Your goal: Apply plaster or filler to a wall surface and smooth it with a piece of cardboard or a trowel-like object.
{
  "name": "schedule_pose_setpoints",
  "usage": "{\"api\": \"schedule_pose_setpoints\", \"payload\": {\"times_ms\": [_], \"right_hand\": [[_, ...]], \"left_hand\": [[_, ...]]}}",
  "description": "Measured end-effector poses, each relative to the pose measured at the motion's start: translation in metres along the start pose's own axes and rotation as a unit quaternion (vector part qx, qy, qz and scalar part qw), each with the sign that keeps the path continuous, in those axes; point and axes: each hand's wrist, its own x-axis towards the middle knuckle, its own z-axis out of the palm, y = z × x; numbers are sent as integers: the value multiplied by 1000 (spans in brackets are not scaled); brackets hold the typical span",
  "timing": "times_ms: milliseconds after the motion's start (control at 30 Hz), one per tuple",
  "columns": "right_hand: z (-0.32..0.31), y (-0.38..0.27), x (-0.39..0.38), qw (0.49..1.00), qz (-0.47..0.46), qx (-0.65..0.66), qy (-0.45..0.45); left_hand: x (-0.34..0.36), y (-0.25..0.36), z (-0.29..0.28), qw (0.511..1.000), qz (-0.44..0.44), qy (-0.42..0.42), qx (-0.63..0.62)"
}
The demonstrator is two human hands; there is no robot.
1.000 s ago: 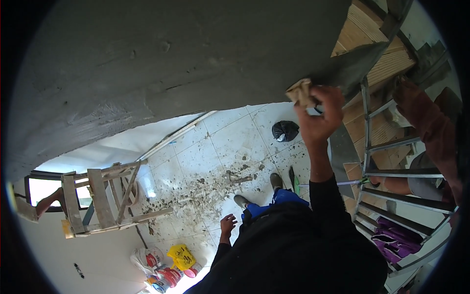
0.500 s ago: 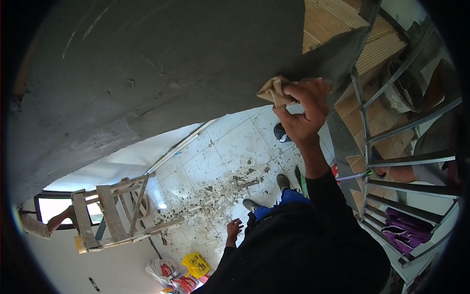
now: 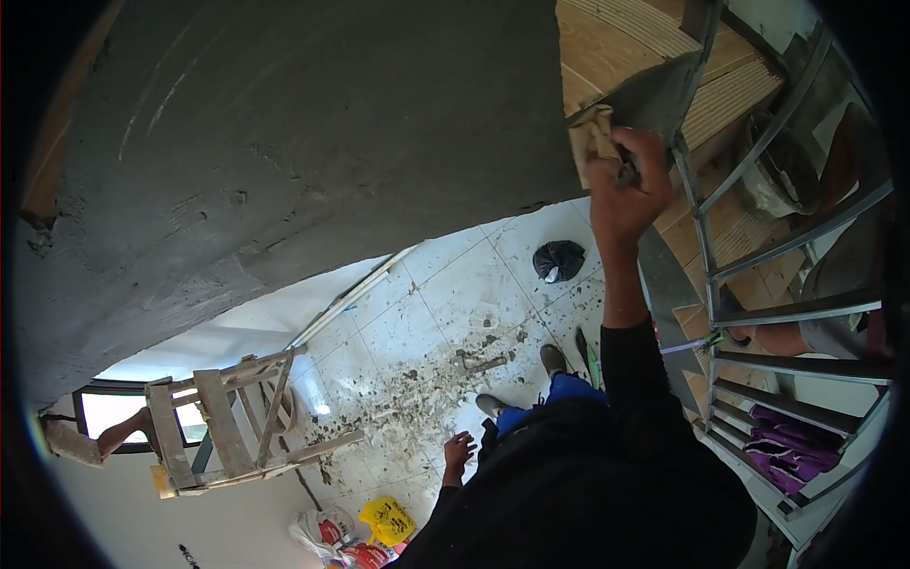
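Observation:
My right hand (image 3: pixel 630 185) is raised, its fingers closed round a crumpled tan pad (image 3: pixel 592 142), cloth or foam, I cannot tell which. The pad lies against the right edge of a dark grey plastered surface (image 3: pixel 360 123), beside a plastered stair edge (image 3: pixel 654 90). Low at my side hangs my left hand (image 3: pixel 460 450), with nothing in it and its fingers apart.
A metal railing (image 3: pixel 701 218) and wood-look steps (image 3: pixel 626 43) rise on the right, with a bucket (image 3: pixel 777 175) and another person's arm or leg behind. Mortar crumbs litter the tiled floor (image 3: pixel 455 280). A black bag (image 3: pixel 557 261) and wooden trestle (image 3: pixel 223 422) stand below.
My right hand has moved right and up with the tan pad, from the plaster's lower edge to its right edge. The black bag on the floor now shows fully. My left hand stays low.

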Motion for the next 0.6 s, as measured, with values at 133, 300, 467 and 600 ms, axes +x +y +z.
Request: {"api": "schedule_pose_setpoints", "payload": {"times_ms": [133,300,467,600], "right_hand": [[-4,-12,-10,986,-125,-32,-105],[-9,5,11,999,38,17,6],[-18,14,18,990,-112,-47,-77],[-27,18,35,994,-76,-42,-64]], "left_hand": [[0,3,-2,1000,-21,3,20],[-12,21,2,999,-8,26,22],[-4,23,-1,1000,2,19,12],[-2,15,-3,1000,0,16,0]]}}
